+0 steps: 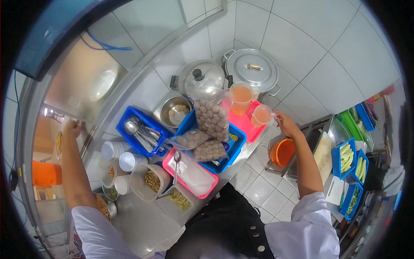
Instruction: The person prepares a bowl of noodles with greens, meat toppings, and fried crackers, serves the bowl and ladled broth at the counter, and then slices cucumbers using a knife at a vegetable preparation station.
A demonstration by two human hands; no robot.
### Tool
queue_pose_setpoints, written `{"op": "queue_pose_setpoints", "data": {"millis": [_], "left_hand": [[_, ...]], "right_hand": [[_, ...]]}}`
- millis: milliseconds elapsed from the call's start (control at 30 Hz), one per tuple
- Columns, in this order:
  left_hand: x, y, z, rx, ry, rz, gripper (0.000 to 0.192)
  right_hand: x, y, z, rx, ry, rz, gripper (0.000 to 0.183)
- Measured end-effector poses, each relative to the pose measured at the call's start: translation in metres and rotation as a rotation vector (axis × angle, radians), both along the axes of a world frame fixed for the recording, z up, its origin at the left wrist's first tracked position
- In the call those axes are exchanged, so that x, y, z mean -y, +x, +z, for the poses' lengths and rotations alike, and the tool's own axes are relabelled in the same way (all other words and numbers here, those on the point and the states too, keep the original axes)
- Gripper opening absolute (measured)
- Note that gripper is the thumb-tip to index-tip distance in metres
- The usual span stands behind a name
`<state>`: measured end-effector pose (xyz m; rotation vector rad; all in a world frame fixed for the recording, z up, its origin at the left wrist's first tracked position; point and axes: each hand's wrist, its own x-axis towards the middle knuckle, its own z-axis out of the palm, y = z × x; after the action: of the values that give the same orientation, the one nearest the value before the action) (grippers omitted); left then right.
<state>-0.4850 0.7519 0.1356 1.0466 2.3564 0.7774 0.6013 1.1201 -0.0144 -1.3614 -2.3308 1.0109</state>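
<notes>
My right hand [285, 122] grips the handle of a small clear plastic measuring jug [260, 116] of orange liquid, over the corner of a pink tray [250, 131]. Beside it on the tray stands a larger plastic pitcher [241, 100] of similar liquid. At the far left, my left arm reaches up to a glass panel in a metal frame [87, 142]. My left hand [71, 127] has its fingers curled near that panel; whether they grip something is unclear.
Bagged meatballs [212, 121] sit in a blue basket [237, 150]. Beyond stand a lidded pot [202, 79] and an aluminium pot [252, 71]. Spoons fill a blue bin [121, 121]; cups [113, 150] and food tubs [139, 186] crowd the left. An orange bucket [282, 153] stands below, right.
</notes>
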Motion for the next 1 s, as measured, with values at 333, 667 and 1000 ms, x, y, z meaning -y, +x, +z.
{"op": "queue_pose_setpoints", "data": {"millis": [333, 667, 1000], "left_hand": [[-0.027, 0.136, -0.017, 0.72, 0.676, 0.734, 0.061], [0.017, 0.495, 0.085, 0.197, 0.998, 0.437, 0.052], [0.066, 0.634, 0.079, 0.397, 0.628, -0.101, 0.015]], "right_hand": [[0.012, 0.0, 0.0, -0.043, -0.516, 0.014, 0.034], [0.054, -0.017, -0.017, -0.356, -0.752, -0.195, 0.03], [0.057, 0.006, 0.026, -0.516, -0.586, -0.304, 0.029]]}}
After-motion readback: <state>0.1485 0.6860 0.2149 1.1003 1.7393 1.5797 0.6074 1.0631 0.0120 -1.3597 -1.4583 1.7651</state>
